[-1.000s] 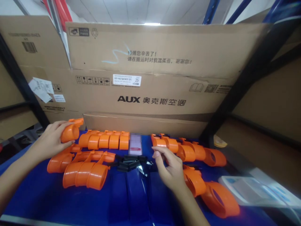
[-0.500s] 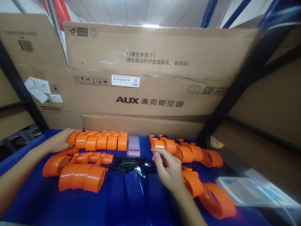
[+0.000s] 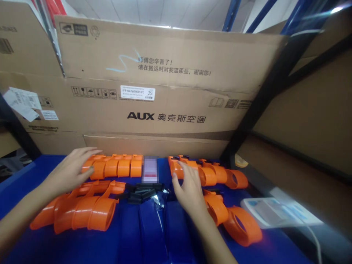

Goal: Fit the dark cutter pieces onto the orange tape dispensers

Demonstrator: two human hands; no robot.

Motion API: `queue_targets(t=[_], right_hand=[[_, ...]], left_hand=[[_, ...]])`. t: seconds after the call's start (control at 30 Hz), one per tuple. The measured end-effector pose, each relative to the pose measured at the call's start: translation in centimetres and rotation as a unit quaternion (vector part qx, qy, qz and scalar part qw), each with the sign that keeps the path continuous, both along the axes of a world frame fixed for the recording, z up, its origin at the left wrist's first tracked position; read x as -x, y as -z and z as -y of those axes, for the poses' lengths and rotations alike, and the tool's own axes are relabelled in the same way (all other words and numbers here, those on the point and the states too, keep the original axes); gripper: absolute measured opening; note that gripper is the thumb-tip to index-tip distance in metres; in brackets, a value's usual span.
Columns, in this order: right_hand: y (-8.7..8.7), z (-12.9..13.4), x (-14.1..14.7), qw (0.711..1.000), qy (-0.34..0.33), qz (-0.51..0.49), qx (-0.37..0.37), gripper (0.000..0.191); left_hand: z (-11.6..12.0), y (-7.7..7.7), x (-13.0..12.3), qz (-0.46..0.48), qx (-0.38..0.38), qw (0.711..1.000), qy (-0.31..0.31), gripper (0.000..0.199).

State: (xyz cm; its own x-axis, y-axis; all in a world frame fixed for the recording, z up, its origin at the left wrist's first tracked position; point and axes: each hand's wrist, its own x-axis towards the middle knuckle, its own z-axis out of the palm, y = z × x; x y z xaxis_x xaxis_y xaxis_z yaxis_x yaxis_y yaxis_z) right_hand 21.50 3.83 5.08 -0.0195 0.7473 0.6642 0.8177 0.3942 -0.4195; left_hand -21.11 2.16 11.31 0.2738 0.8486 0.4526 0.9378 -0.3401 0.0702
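My left hand (image 3: 72, 169), fingers spread, is over the left end of a back row of orange plastic ring-shaped parts (image 3: 123, 168); whether it touches them I cannot tell. In front of that row lies another group of orange ring-shaped parts (image 3: 82, 214), side by side. My right hand (image 3: 189, 187) has its thumb and fingers apart at the near side of the right back row of orange parts (image 3: 207, 176), partly covering it. Small black pieces (image 3: 141, 194) lie in a pile between the hands.
A phone-like rectangle (image 3: 150, 176), blurred out, stands behind the black pile. More orange rings (image 3: 243, 225) lie at right, beside a white flat device (image 3: 275, 212) with a cable. A cardboard wall (image 3: 165, 135) backs the blue surface (image 3: 137, 238); a black post (image 3: 255, 99) rises at right.
My left hand has lifted and opened over the back row's left end. The front group's leftmost orange part now sits against the others. My right hand's fingers have spread. The view has shifted.
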Motion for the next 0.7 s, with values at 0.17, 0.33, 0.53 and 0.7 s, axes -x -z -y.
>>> queue_targets(t=[0.17,0.33,0.53,0.7], right_hand=[[1.1,-0.1,-0.2,0.994,0.025,0.091,0.05,0.052],[1.2,-0.2,-0.3,0.994,0.018,0.099,0.05,0.046],[1.7,-0.3,-0.2,0.991,0.047,0.103,0.068,0.048],[1.9,-0.8,-0.6,0.994,0.035,0.075,0.07,0.047]], left_hand=[[3.9,0.4,-11.9,0.186,0.017,0.973,0.134,0.043],[5.0,4.3,-21.0,0.389,0.091,0.889,0.223,0.019],[4.7,7.8,-22.5,0.432,0.075,0.868,0.233,0.015],[5.0,9.0,-21.6,0.509,0.137,0.829,0.186,0.016]])
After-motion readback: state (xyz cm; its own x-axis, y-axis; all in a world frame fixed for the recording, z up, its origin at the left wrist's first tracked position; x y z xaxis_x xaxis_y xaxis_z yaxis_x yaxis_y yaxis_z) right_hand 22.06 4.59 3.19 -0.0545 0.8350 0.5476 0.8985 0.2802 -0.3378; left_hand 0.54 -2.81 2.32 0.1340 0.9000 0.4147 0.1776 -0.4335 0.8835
